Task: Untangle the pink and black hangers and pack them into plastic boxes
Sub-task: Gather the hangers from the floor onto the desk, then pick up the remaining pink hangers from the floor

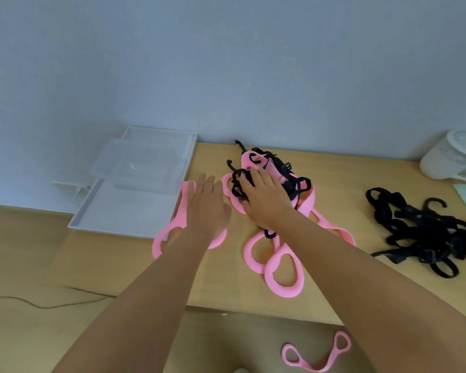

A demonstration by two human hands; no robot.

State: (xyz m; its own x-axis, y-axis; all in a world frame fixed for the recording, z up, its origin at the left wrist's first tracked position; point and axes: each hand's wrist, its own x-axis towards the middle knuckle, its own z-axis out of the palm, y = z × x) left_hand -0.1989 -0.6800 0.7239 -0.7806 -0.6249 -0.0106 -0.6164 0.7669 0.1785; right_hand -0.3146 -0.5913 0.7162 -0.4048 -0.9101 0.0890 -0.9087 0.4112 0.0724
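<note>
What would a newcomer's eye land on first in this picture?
First, the bright tangle of pink and black hangers in the middle of the table, with the right hand on top of it and the left hand stretched over a separate pink hanger just beside it. Next, the all-black hanger pile lying apart at the table's right, and a stray pink hanger near the bottom edge.

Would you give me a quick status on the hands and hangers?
Left hand flat on a pink hanger. Right hand on the pink-and-black tangle, grip unclear. Plastic box holds no hangers. Black pile lies apart, right.
</note>
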